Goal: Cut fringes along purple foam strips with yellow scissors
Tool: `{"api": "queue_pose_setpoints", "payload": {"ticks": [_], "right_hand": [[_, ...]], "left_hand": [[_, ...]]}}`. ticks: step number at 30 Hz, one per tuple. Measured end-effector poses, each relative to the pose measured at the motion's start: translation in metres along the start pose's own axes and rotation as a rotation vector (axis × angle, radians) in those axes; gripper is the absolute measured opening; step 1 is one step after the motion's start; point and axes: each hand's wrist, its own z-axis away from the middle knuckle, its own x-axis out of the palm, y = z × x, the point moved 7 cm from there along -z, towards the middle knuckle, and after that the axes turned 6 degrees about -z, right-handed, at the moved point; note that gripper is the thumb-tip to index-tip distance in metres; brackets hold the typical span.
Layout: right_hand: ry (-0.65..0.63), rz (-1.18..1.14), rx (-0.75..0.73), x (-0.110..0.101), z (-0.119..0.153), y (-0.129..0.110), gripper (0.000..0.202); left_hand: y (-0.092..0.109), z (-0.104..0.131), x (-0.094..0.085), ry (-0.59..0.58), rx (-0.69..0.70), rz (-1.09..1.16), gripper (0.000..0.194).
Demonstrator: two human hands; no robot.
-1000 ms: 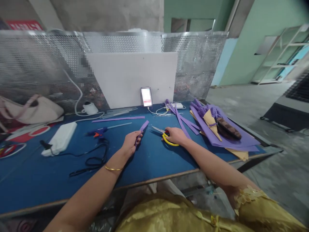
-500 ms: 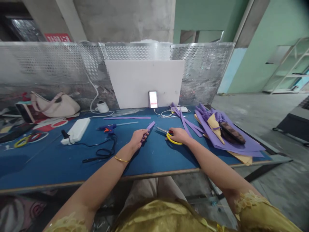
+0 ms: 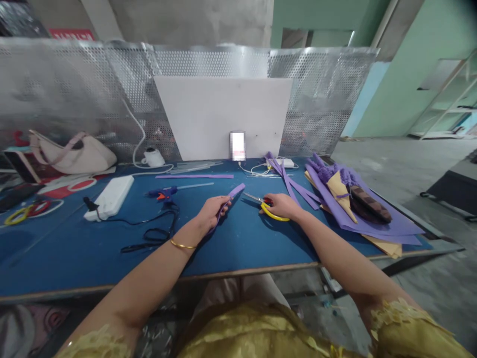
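My left hand (image 3: 214, 213) is closed around a purple paper strip (image 3: 237, 189), whose end sticks out toward the scissors. In my right hand (image 3: 281, 205) are yellow-handled scissors (image 3: 275, 215), their blades pointing left, close to the strip's end but apart from it. Behind my hands another purple strip (image 3: 194, 176) lies flat on the blue table (image 3: 238, 248). More purple strips (image 3: 294, 185) lie crossed beyond my right hand.
At left are a glue gun (image 3: 164, 193) with its black cord, a white power strip (image 3: 114, 196) and a pale handbag (image 3: 76, 154). A phone (image 3: 237, 145) leans on a white board (image 3: 208, 114). Purple sheets (image 3: 395, 226) carry a brown checkered pouch (image 3: 369, 204) at right.
The view has tilted down slightly and come closer. Both hands keep their hold, and the strip's end still points toward the scissor blades.
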Motion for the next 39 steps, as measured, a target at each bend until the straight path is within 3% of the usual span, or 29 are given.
{"api": "queue_pose_setpoints", "payload": {"ticks": [9,15,22,39], "right_hand": [[-0.018,0.028,-0.013,0.008,-0.002,0.013,0.035],[0.006,0.026,-0.032,0.004,-0.001,0.013,0.039],[-0.013,0.001,-0.020,0.005,-0.001,0.011,0.035],[-0.015,-0.038,-0.032,0.001,0.000,0.002,0.036]], "left_hand": [[-0.009,-0.006,0.000,-0.034,-0.058,0.090,0.035],[-0.008,-0.006,0.000,-0.057,-0.046,0.129,0.022],[-0.004,-0.001,0.005,-0.056,-0.022,0.086,0.038],[-0.001,0.004,0.004,0.037,0.028,0.064,0.036]]}}
